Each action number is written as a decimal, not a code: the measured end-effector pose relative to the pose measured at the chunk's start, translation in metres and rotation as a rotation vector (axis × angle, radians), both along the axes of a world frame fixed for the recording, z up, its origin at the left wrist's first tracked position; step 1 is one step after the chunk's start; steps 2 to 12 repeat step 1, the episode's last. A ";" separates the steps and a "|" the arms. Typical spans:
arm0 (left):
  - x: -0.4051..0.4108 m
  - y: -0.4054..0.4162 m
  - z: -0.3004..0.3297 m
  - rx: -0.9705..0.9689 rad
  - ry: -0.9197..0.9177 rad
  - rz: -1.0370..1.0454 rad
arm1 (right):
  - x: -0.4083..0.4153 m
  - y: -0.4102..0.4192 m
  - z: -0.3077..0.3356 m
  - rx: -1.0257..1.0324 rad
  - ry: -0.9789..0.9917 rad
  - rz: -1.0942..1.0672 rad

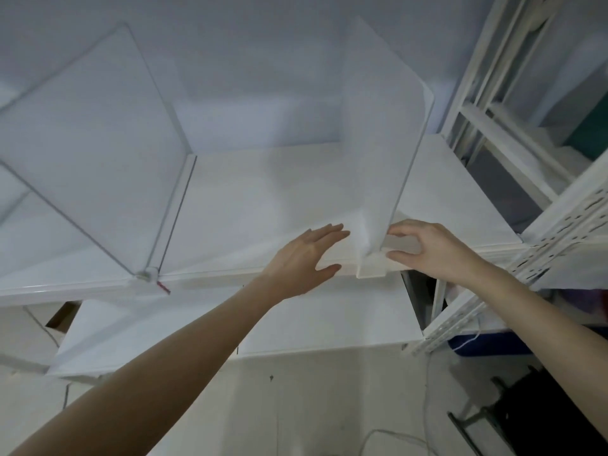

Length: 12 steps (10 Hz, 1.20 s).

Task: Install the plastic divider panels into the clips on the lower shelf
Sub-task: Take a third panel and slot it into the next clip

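- The shelf (263,199) fills the middle of the view, a white board with its front edge nearest the person. A second white board sits lower and nearer, so which of them counts as the lower shelf I cannot say for certain.
- A clear divider panel (92,133) already stands upright on the left part of the shelf, its front lower corner in a small clip (146,274) at the edge.
- A frosted divider panel (385,126) stands upright to the right of centre, well apart from the clear one. Its front lower corner sits at a white clip (371,266) on the shelf's front edge.
- The left hand (306,258) is flat and spread, fingers straight, close beside the frosted panel's left face; it grasps nothing, and whether it touches the panel I cannot tell.
- The right hand (431,246) is curled at the panel's right side, thumb and fingers around the base area by the clip. Whether this grip is clenched on anything or only steadying I cannot tell.
- Risk, as I judge it: the panel looks tall and thin, so if the bottom edge is not fully down in the clip's slot, letting go could tip it sideways.
- Pressing at the front corner alone might leave the rear lifted, or flex the sheet.
- A hard shove could slide the clip along the edge, leaving the panel skewed.
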<state>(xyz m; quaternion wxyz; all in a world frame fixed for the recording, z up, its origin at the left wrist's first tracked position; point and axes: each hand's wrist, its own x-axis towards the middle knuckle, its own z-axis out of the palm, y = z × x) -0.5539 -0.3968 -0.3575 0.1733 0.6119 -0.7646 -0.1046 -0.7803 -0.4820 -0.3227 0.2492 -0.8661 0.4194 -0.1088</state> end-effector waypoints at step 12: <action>0.021 0.023 0.019 -0.093 -0.015 -0.023 | 0.004 0.020 0.019 -0.082 -0.033 -0.078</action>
